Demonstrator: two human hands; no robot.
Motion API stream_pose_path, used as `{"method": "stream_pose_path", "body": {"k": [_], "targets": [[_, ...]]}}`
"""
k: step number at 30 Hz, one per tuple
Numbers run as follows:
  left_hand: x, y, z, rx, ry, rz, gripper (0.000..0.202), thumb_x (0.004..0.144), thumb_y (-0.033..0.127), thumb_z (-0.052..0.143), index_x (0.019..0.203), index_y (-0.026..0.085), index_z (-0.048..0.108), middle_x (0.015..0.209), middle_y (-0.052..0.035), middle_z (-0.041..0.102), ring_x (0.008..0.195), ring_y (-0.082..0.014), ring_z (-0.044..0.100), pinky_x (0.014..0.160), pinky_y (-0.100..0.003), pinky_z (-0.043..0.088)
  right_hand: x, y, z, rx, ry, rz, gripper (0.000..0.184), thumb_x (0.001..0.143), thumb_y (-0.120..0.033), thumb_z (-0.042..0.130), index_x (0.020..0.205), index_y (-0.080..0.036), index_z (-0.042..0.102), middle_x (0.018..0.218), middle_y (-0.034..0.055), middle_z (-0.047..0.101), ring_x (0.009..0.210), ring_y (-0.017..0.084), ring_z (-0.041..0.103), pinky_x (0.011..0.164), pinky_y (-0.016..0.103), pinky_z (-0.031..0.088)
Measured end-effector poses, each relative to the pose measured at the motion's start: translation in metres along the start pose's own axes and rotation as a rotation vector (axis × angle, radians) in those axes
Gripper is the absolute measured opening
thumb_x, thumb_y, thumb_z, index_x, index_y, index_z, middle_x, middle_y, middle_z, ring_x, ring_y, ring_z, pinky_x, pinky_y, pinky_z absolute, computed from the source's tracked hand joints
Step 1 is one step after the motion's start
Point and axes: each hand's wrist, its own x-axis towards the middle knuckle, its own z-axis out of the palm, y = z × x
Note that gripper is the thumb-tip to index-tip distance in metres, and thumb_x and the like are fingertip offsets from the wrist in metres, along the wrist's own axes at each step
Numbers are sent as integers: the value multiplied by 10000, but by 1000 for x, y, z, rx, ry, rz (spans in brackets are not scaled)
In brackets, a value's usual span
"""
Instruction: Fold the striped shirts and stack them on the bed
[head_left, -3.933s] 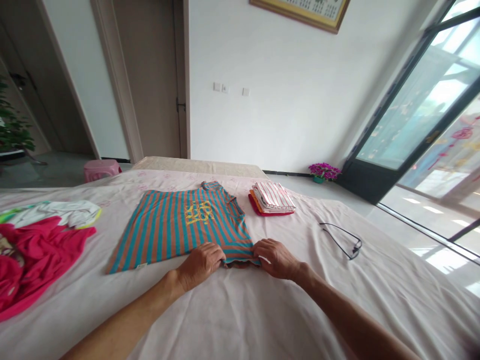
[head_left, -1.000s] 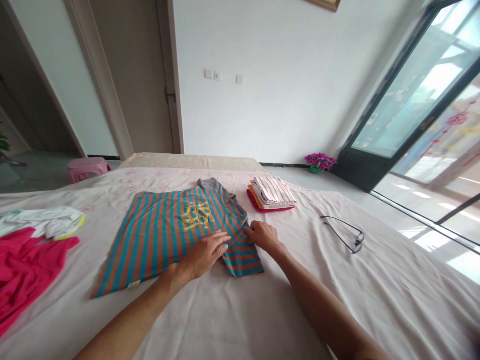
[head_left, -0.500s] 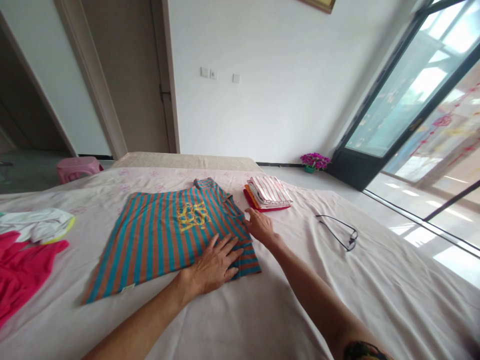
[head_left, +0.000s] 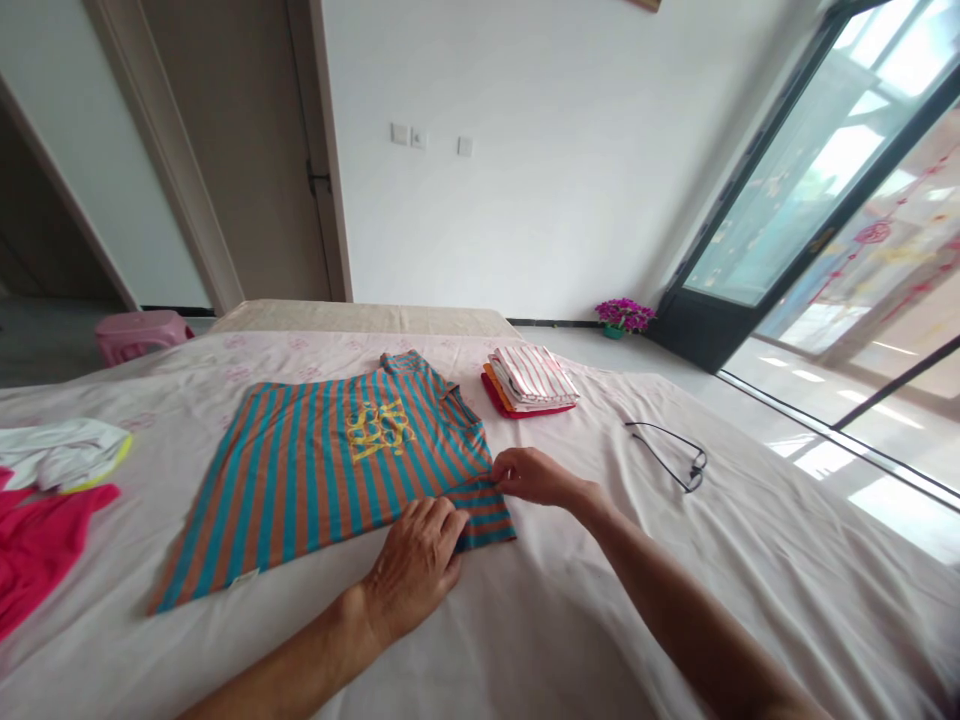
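Observation:
A teal and orange striped T-shirt (head_left: 330, 460) with a yellow print lies flat on the pale pink bedsheet (head_left: 525, 620). Its right sleeve is folded in at the near right corner. My left hand (head_left: 416, 560) rests on the shirt's near edge by that sleeve, fingers curled against the cloth. My right hand (head_left: 529, 475) pinches the sleeve's right edge between thumb and fingers.
A folded stack of striped, orange and red clothes (head_left: 529, 380) sits beyond the shirt. A black wire hanger (head_left: 671, 455) lies to the right. Loose pink (head_left: 37, 545) and white (head_left: 64, 450) garments lie at the left. A pink stool (head_left: 139, 330) and glass doors (head_left: 825, 200) stand beyond.
My left hand slid back from lying flat on the shirt to its near edge and curled. My right hand moved nearer along the sleeve's edge and pinched it. The view swung slightly right.

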Motion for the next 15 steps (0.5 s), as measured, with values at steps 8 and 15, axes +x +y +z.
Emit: {"method": "stream_pose_path", "body": {"k": [8,15], "targets": [[-3,-2,2,-14,44,-24,258,848,79,519,1057,213,590,1009,-39,626,981,-227,552,888,-396,444,-35,-4,3,-112,-53,-179,143,829,-158,632,934,-235,691,914,-3,653,828,136,604,726,219,428],[-7,-10,-6,-19,17,35,207,898,81,477,947,208,633,940,-30,645,937,-208,566,893,-389,424,-53,-5,-1,-301,-23,-273,121,958,-192,503,934,-216,620,918,22,650,852,154,590,734,251,401]]}}
